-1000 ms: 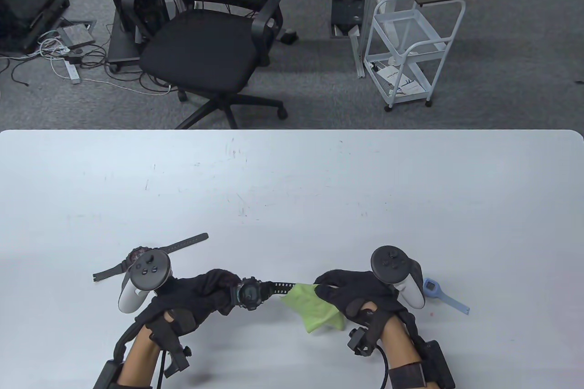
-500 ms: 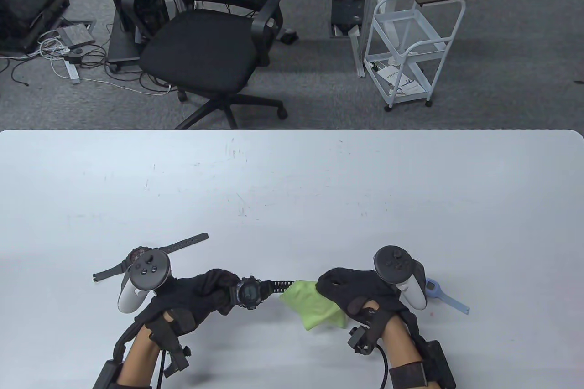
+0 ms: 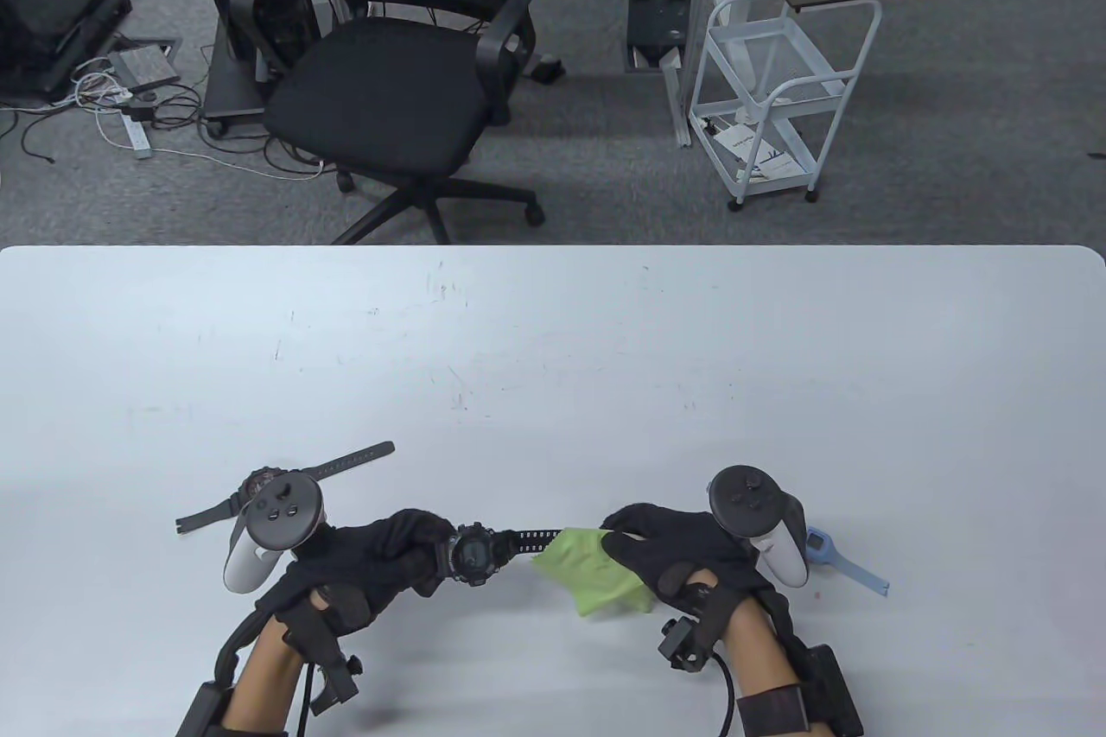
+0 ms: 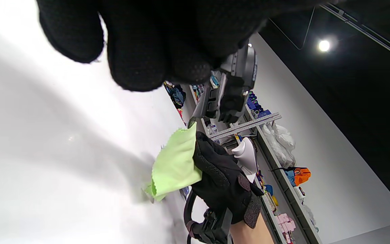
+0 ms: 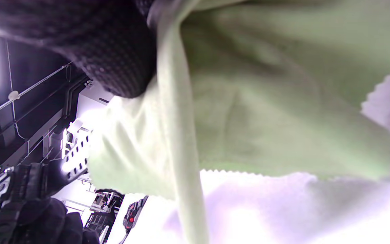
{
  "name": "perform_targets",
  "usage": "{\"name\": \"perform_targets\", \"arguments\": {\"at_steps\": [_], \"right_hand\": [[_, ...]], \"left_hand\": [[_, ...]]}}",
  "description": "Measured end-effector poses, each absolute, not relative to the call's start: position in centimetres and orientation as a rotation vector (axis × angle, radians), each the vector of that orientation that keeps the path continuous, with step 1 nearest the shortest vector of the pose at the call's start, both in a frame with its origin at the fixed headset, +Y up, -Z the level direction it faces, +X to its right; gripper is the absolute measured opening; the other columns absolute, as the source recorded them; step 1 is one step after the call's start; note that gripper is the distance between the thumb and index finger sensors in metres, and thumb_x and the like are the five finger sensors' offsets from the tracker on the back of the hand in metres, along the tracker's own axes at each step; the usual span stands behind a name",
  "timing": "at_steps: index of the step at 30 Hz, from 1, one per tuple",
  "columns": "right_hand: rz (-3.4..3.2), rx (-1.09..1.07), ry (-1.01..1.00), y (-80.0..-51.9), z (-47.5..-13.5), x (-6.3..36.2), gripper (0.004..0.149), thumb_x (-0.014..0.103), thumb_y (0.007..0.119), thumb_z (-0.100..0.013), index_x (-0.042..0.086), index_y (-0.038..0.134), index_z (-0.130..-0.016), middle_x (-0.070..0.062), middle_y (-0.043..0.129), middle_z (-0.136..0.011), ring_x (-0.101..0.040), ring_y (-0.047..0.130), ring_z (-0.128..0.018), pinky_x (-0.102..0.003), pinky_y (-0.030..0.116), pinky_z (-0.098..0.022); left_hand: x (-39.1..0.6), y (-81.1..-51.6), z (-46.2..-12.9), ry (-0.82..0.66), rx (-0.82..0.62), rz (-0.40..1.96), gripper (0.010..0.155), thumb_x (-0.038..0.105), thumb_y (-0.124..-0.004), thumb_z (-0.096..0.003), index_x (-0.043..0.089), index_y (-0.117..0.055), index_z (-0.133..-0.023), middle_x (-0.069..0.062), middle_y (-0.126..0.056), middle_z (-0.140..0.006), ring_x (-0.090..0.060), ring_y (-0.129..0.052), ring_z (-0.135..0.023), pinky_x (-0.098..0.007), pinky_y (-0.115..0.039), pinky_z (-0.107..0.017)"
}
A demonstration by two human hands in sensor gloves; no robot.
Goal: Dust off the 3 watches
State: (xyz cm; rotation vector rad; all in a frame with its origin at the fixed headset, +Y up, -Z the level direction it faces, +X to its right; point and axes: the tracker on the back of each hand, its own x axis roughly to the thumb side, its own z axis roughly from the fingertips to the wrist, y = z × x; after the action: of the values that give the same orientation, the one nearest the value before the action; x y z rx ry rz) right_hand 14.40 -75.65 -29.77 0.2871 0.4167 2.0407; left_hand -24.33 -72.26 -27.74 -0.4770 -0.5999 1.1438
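Observation:
My left hand (image 3: 393,551) grips a black digital watch (image 3: 473,554) by its case, a little above the table. Its holed strap (image 3: 537,538) reaches right into a green cloth (image 3: 589,571). My right hand (image 3: 657,551) pinches that cloth around the strap's end. In the left wrist view the watch (image 4: 230,88) hangs below my fingers (image 4: 137,51), with the cloth (image 4: 174,166) and right hand (image 4: 220,179) beyond. The right wrist view is filled by the cloth (image 5: 266,101). A second black watch (image 3: 263,482) lies flat behind my left hand. A light blue watch (image 3: 834,554) lies right of my right hand.
The white table (image 3: 553,339) stretches wide beyond both hands. Past its far edge stand a black office chair (image 3: 397,80) and a white wire cart (image 3: 778,89) on grey carpet.
My right hand has shifted slightly with the cloth along the strap; the cloth's edge now covers a bit more of the strap end. The left hand and watch stay still.

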Motion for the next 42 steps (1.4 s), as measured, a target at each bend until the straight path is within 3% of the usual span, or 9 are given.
{"name": "perform_targets", "arguments": {"at_steps": [4,12,17,23,31,34,38,42], "right_hand": [[2.044,0.280,0.398,-75.7,-29.8,14.5,0.044,0.048,0.090,-0.046,0.015,0.100,-0.073,-0.002,0.105,-0.058,-0.022,0.104,-0.051,-0.059,0.078,-0.051],[2.051,0.288,0.419,-75.7,-29.7,14.4,0.044,0.041,0.088,-0.048,0.013,0.095,-0.082,-0.005,0.102,-0.067,-0.025,0.102,-0.059,-0.061,0.075,-0.054],[2.057,0.281,0.407,-75.6,-29.7,14.6,0.044,0.047,0.092,-0.046,0.014,0.099,-0.074,-0.003,0.105,-0.059,-0.023,0.105,-0.051,-0.059,0.078,-0.050],[2.062,0.248,0.361,-75.4,-29.6,14.8,0.043,0.044,0.090,-0.047,0.015,0.097,-0.078,-0.003,0.103,-0.064,-0.024,0.103,-0.056,-0.060,0.077,-0.052],[2.101,0.111,0.119,-74.6,-29.2,16.5,0.043,0.044,0.090,-0.046,0.014,0.098,-0.076,-0.004,0.104,-0.062,-0.025,0.103,-0.054,-0.061,0.077,-0.051],[2.196,0.173,-0.034,-72.8,-28.7,16.3,0.043,0.045,0.090,-0.046,0.015,0.097,-0.077,-0.004,0.104,-0.062,-0.025,0.103,-0.054,-0.061,0.077,-0.050],[2.233,0.352,-0.077,-70.7,-27.5,14.2,0.043,0.045,0.089,-0.047,0.015,0.097,-0.077,-0.003,0.104,-0.063,-0.025,0.103,-0.055,-0.060,0.077,-0.050],[2.229,0.588,0.044,-69.8,-26.0,10.5,0.043,0.047,0.088,-0.048,0.017,0.096,-0.079,-0.002,0.103,-0.065,-0.023,0.103,-0.056,-0.059,0.078,-0.051]], "left_hand": [[-24.5,-72.2,-27.8,-0.597,-0.470,1.143,0.053,0.025,-0.077,-0.0501,0.011,-0.073,-0.101,-0.012,-0.095,-0.078,-0.034,-0.098,-0.064,-0.064,-0.073,-0.062],[-24.4,-72.3,-27.8,-0.595,-0.476,1.146,0.053,0.024,-0.077,-0.0501,0.012,-0.073,-0.101,-0.012,-0.095,-0.079,-0.034,-0.098,-0.065,-0.064,-0.073,-0.062],[-24.5,-72.2,-27.8,-0.591,-0.473,1.147,0.053,0.024,-0.077,-0.0501,0.012,-0.073,-0.101,-0.012,-0.095,-0.079,-0.034,-0.098,-0.064,-0.064,-0.073,-0.062],[-24.4,-72.2,-27.7,-0.593,-0.469,1.151,0.053,0.024,-0.077,-0.0501,0.012,-0.073,-0.101,-0.012,-0.095,-0.079,-0.034,-0.098,-0.065,-0.064,-0.073,-0.062],[-25.0,-71.7,-27.6,-0.585,-0.410,1.192,0.053,0.025,-0.077,-0.0502,0.012,-0.072,-0.102,-0.012,-0.094,-0.079,-0.034,-0.097,-0.065,-0.064,-0.073,-0.062],[-25.3,-71.5,-27.6,-0.560,-0.357,1.209,0.053,0.025,-0.077,-0.0504,0.012,-0.071,-0.102,-0.012,-0.094,-0.080,-0.034,-0.097,-0.066,-0.065,-0.073,-0.062],[-25.8,-71.3,-27.5,-0.516,-0.282,1.238,0.053,0.026,-0.077,-0.0509,0.013,-0.070,-0.102,-0.011,-0.093,-0.081,-0.034,-0.097,-0.067,-0.065,-0.072,-0.062],[-26.1,-71.2,-27.5,-0.482,-0.224,1.250,0.054,0.026,-0.078,-0.0510,0.013,-0.070,-0.103,-0.011,-0.093,-0.082,-0.034,-0.097,-0.068,-0.065,-0.072,-0.062]]}}
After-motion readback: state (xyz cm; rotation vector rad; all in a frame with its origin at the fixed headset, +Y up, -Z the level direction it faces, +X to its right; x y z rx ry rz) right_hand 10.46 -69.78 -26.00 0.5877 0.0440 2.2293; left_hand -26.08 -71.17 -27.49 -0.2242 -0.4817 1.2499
